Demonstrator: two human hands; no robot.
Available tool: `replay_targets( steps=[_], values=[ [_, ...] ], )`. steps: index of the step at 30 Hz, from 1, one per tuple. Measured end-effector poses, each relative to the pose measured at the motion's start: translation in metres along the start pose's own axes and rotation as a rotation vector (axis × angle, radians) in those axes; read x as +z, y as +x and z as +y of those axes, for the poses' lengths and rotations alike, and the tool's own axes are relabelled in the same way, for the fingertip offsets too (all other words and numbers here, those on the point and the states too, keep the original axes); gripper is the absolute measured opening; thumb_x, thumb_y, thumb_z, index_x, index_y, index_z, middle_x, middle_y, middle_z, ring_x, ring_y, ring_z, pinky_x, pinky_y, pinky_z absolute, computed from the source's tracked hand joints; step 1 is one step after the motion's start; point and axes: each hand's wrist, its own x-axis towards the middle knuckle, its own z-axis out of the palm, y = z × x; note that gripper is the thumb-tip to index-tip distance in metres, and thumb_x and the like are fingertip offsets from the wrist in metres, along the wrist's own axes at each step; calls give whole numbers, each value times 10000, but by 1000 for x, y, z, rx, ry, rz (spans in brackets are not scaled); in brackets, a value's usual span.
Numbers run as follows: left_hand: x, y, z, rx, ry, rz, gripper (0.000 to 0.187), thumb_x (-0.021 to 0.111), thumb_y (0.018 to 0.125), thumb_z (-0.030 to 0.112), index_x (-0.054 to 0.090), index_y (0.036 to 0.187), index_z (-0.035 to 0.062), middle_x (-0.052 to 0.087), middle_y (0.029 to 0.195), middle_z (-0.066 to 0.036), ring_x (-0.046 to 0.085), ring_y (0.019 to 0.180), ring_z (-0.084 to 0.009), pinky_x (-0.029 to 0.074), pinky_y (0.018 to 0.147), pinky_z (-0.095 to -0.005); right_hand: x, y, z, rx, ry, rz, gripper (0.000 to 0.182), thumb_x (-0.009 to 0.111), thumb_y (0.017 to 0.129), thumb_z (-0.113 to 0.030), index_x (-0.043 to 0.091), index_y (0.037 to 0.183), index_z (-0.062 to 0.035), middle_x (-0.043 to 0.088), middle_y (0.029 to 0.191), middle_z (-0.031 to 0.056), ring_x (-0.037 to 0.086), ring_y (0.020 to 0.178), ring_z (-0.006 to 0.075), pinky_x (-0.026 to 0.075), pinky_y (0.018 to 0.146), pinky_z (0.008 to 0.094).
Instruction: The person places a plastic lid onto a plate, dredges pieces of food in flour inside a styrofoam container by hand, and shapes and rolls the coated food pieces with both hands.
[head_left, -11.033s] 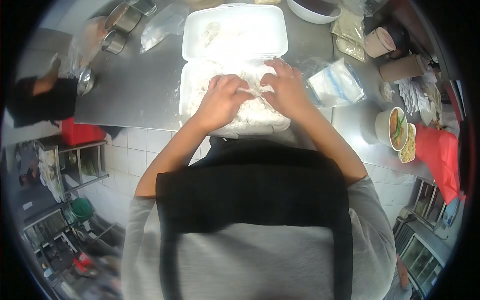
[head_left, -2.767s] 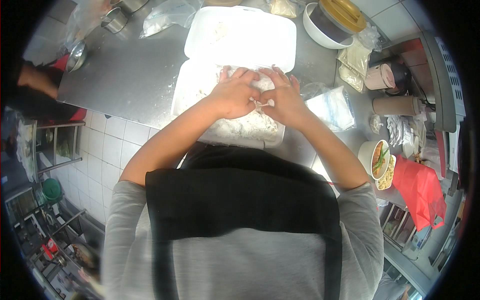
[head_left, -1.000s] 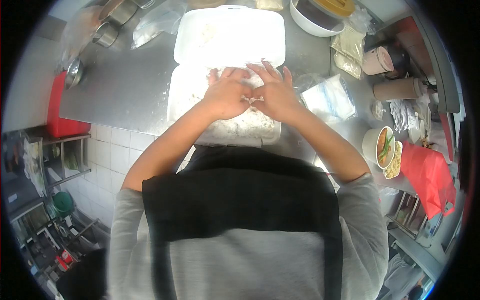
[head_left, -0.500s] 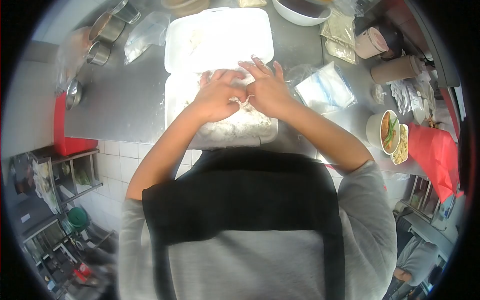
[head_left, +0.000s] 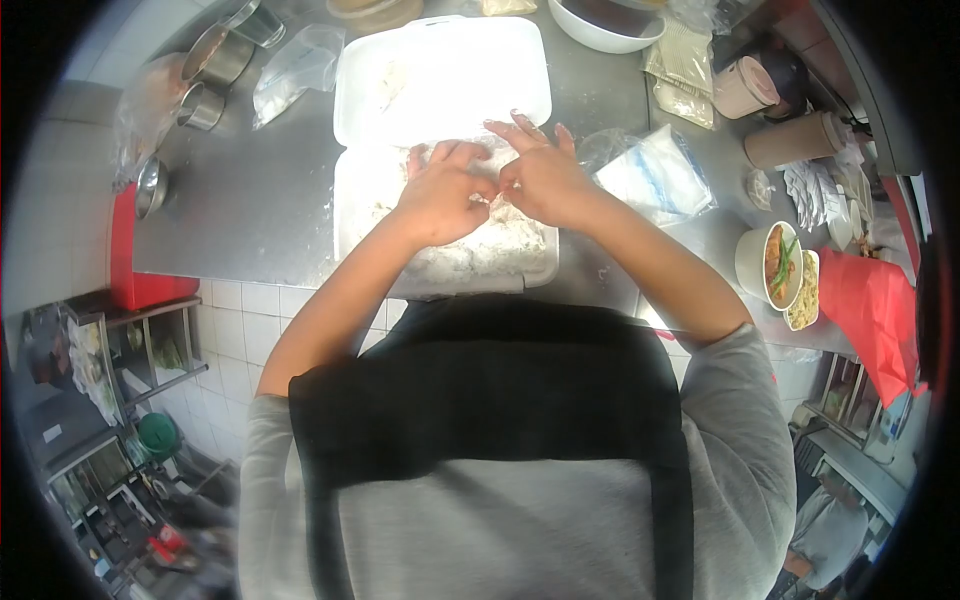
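Over an open white foam container [head_left: 345, 215] my two hands work close together. My left hand [head_left: 447, 195] is curled, its thumb and forefinger pinching one side of a small flour-coated piece [head_left: 497, 200]. My right hand [head_left: 545, 180] pinches the other side, while its other fingers stretch out toward the lid. White powder coats the fingertips. Floury lumps [head_left: 470, 255] fill the container's near half below the hands; what lies under the palms is hidden. A pale smear of powder marks the raised lid [head_left: 450, 75].
At the left stand metal pots [head_left: 218, 58] and a bag of white powder [head_left: 290, 80]. A white bowl [head_left: 610, 30] is at the back. On the right lie a plastic packet [head_left: 655, 180], a bowl of food [head_left: 755, 260] and a red bag [head_left: 865, 310]. Another person [head_left: 832, 530] is at lower right.
The hands stay over the container, pinching the floury piece, with my right hand's fingers shifting slightly. The whole view has moved a little to the right.
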Motion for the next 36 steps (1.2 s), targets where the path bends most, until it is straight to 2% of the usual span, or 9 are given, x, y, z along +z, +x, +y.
replay_targets(
  steps=[7, 10, 13, 16, 19, 22, 25, 31, 36],
  values=[
    [2, 0, 3, -3, 4, 30, 99, 684, 765, 238, 727, 843, 195, 473, 1355, -37, 322, 1362, -261, 158, 1110, -654, 5, -1, -1, -44, -50, 45, 76, 681, 798, -164, 752, 824, -153, 301, 1566, 11, 190, 1478, 310, 158, 1110, 688],
    [4, -1, -2, 51, -9, 48, 66, 688, 758, 236, 711, 812, 204, 477, 1343, -30, 327, 1358, -264, 156, 1106, -662, 4, -2, -5, -26, -109, 73, 114, 668, 820, -204, 774, 850, -175, 353, 1538, 39, 221, 1468, 308, 168, 1102, 699],
    [1, -2, -5, 89, -21, 50, 61, 689, 751, 233, 705, 805, 210, 479, 1339, -27, 330, 1355, -265, 154, 1104, -668, 6, 1, -9, 12, -142, 65, 122, 665, 822, -208, 774, 850, -160, 367, 1525, 42, 227, 1467, 303, 176, 1104, 691],
    [-1, -2, -7, 107, -41, 42, 67, 683, 747, 230, 704, 807, 208, 481, 1338, -29, 329, 1356, -269, 152, 1102, -673, 9, 3, -11, 52, -174, 70, 70, 681, 779, -149, 743, 810, -161, 342, 1535, 26, 215, 1472, 282, 178, 1126, 651],
    [-3, -2, -6, 72, -50, 26, 90, 675, 747, 229, 710, 823, 194, 483, 1339, -36, 327, 1361, -273, 148, 1104, -676, 15, 4, -6, 63, -108, 121, 76, 684, 768, -133, 734, 821, -155, 334, 1539, 47, 202, 1475, 301, 167, 1126, 659],
    [0, -2, -4, 49, -36, 28, 126, 667, 750, 228, 721, 851, 175, 484, 1343, -47, 326, 1365, -273, 147, 1108, -673, 4, 1, 2, 49, 56, 51, 95, 677, 765, -110, 729, 831, -154, 325, 1545, 63, 183, 1478, 327, 143, 1129, 666],
    [1, 0, -2, 38, -19, 21, 152, 670, 754, 230, 731, 874, 161, 485, 1347, -56, 322, 1368, -267, 147, 1114, -665, -2, -2, -1, 36, 51, 24, 86, 673, 778, -116, 732, 826, -157, 311, 1554, 60, 168, 1479, 349, 123, 1128, 676],
    [2, -1, 4, 1, -30, 36, 145, 694, 760, 246, 744, 875, 172, 480, 1357, -62, 314, 1372, -257, 143, 1122, -648, 5, -7, -3, -49, -6, 31, 71, 740, 786, -228, 740, 825, -169, 282, 1575, 17, 159, 1484, 333, 118, 1133, 668],
    [12, 1, 4, -12, -65, 83, 130, 716, 731, 219, 750, 852, 190, 494, 1331, -46, 339, 1351, -266, 160, 1118, -614, 11, -10, -5, -61, -46, 77, 52, 745, 787, -220, 742, 814, -176, 301, 1566, 5, 171, 1482, 319, 115, 1135, 666]
  ],
)
